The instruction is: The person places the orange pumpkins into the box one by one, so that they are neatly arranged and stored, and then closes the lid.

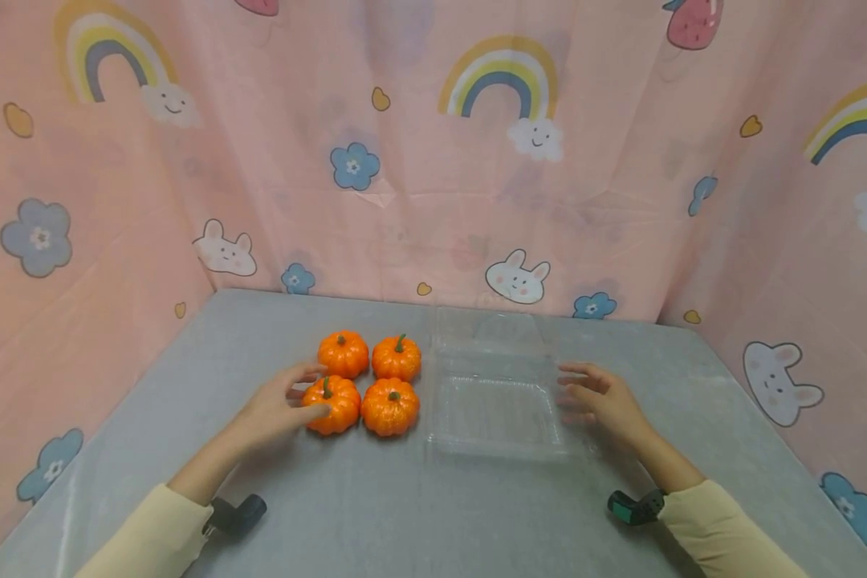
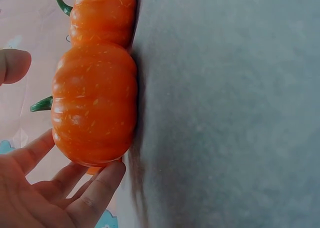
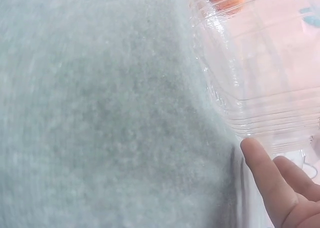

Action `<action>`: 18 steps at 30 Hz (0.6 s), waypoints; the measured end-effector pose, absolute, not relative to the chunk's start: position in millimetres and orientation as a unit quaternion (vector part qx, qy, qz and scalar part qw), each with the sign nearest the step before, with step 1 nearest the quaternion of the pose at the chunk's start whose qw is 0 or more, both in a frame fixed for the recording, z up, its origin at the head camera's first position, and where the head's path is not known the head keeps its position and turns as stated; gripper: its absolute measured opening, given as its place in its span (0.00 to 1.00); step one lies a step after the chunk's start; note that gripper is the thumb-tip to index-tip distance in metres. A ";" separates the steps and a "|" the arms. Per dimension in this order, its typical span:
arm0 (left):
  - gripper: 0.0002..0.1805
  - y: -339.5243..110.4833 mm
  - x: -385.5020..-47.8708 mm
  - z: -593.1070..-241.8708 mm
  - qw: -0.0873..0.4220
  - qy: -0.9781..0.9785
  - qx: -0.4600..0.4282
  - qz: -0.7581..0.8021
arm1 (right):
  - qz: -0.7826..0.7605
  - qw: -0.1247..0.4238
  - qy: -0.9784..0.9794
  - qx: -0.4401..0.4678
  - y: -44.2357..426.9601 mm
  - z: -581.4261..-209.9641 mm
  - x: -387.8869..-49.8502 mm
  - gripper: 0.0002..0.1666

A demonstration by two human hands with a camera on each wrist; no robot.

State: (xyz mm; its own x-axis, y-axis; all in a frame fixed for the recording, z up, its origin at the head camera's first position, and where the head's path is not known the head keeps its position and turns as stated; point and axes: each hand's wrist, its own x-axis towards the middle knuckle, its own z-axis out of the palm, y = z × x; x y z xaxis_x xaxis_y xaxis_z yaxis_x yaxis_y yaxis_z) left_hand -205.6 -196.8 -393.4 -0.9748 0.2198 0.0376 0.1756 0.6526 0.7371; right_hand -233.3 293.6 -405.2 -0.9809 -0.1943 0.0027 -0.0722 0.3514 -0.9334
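Observation:
Several orange pumpkins with green stems stand in two rows. At the front-left pumpkin (image 1: 332, 405) is my left hand (image 1: 278, 405), its fingers at the outer side. In the left wrist view, fingertips touch the lower side of this pumpkin (image 2: 95, 105), while the thumb stands apart from it. An open clear plastic container (image 1: 502, 409) lies right of the pumpkins, its lid (image 1: 487, 329) folded back behind. Beside its right wall is my right hand (image 1: 607, 401), fingers loosely extended. In the right wrist view, a fingertip is at the container's edge (image 3: 232, 123); contact is unclear.
The other pumpkins, back-left (image 1: 343, 354), back-right (image 1: 396, 359) and front-right (image 1: 390, 408), stand close together. A grey table (image 1: 405, 514) lies beneath everything, and a pink patterned curtain (image 1: 419, 225) encloses its back and sides.

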 end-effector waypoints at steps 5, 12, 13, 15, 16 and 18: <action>0.34 -196.5 -207.1 -393.8 0.036 0.910 0.104 0.400 | -0.586 0.063 0.805 -0.073 294.9 -407.2 -234.2 0.28; 0.35 -194.6 -207.5 -394.2 0.038 0.911 0.108 0.397 | -0.612 0.073 0.784 -0.076 296.7 -409.9 -236.0 0.27; 0.36 -194.2 -207.5 -394.2 0.038 0.910 0.110 0.398 | -0.615 0.074 0.781 -0.075 296.9 -410.3 -236.3 0.27; 0.36 -193.4 -207.2 -394.0 0.036 0.909 0.114 0.398 | -0.619 0.075 0.779 -0.075 297.4 -410.8 -236.8 0.27; 0.36 -193.1 -207.1 -394.1 0.035 0.909 0.115 0.398 | -0.619 0.075 0.778 -0.075 297.6 -410.9 -236.8 0.27; 0.37 -192.4 -206.8 -394.4 0.034 0.910 0.115 0.397 | -0.618 0.075 0.779 -0.077 297.7 -410.6 -236.6 0.28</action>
